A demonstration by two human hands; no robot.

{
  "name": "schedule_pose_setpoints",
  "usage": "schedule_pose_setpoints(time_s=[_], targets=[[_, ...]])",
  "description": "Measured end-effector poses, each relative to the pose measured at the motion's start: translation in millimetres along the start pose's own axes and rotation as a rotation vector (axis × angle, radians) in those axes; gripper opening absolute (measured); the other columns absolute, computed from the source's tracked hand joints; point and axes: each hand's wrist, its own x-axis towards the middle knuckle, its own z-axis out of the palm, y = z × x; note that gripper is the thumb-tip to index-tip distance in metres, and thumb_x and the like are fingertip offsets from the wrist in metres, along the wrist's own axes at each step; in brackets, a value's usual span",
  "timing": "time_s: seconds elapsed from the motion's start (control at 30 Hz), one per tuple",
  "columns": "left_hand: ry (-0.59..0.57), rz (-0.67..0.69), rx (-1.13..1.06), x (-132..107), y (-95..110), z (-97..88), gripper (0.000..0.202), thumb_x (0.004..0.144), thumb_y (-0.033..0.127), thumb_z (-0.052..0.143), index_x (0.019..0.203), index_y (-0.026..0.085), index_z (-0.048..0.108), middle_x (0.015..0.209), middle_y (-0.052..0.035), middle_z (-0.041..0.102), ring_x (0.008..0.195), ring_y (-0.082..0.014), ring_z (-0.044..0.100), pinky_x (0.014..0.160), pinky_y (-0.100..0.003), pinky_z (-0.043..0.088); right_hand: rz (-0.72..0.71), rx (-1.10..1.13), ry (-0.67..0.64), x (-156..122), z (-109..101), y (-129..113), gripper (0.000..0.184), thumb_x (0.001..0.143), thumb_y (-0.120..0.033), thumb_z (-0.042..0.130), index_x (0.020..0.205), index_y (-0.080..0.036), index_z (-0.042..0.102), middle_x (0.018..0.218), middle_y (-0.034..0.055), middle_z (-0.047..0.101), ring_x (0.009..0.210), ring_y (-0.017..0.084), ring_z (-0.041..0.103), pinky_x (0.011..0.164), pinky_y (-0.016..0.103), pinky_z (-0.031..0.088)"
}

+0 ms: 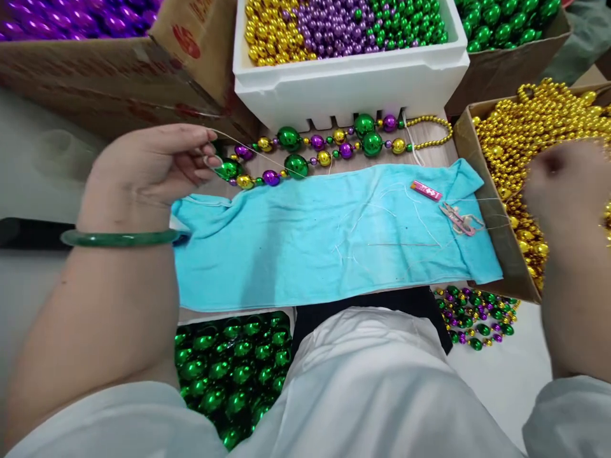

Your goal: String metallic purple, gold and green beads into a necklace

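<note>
My left hand point(157, 162), with a green bangle point(119, 238) on the wrist, pinches a thin thread point(267, 159) that runs right over a strung bead strand point(324, 149) of green, purple and gold beads. That strand lies along the far edge of a turquoise cloth point(310, 242). My right hand point(563, 184) is blurred and hovers over a cardboard box of gold beads point(525, 127); its fingers are smeared. Small thread snips point(461, 219) and a pink lighter-like item point(426, 190) rest on the cloth's right part.
A white foam box point(353, 83) holds gold, purple and green beads at the back. Cardboard boxes hold purple beads point(71, 19) far left and green beads point(506, 19) far right. Large green beads point(233, 369) sit near my lap. Mixed strands point(477, 315) lie lower right.
</note>
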Motion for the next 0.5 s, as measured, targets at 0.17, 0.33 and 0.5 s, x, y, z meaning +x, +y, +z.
schedule_pose_setpoints(time_s=[0.17,0.33,0.5], targets=[[0.068,0.141,-0.127,12,-7,21.2,0.007,0.078,0.027,0.069,0.079,0.024,0.063,0.057,0.0078,0.057,0.064,-0.0067,0.037,0.053,-0.022,0.037,-0.105,-0.092,-0.561,-59,77,-51,0.020,0.082,-0.028,0.056,0.085,-0.018,0.073,0.090,0.0122,0.072,0.082,0.025,0.065,0.067,0.034,0.044],[0.049,0.153,-0.293,21,-2,16.9,0.019,0.074,0.027,0.075,0.084,0.021,0.059,0.055,0.0079,0.050,0.066,-0.0059,0.036,0.057,-0.020,0.037,-0.025,-0.137,-0.631,-62,109,-50,0.024,0.082,-0.032,0.054,0.086,-0.017,0.072,0.093,0.0137,0.072,0.088,0.027,0.064,0.069,0.034,0.044],[0.110,0.184,-0.342,19,17,19.9,0.008,0.084,0.026,0.066,0.086,0.023,0.060,0.058,0.0075,0.051,0.067,-0.0061,0.038,0.057,-0.019,0.037,-0.043,0.001,-0.568,-55,97,-47,0.020,0.080,-0.028,0.054,0.083,-0.019,0.072,0.082,0.0082,0.071,0.079,0.025,0.064,0.066,0.032,0.042]])
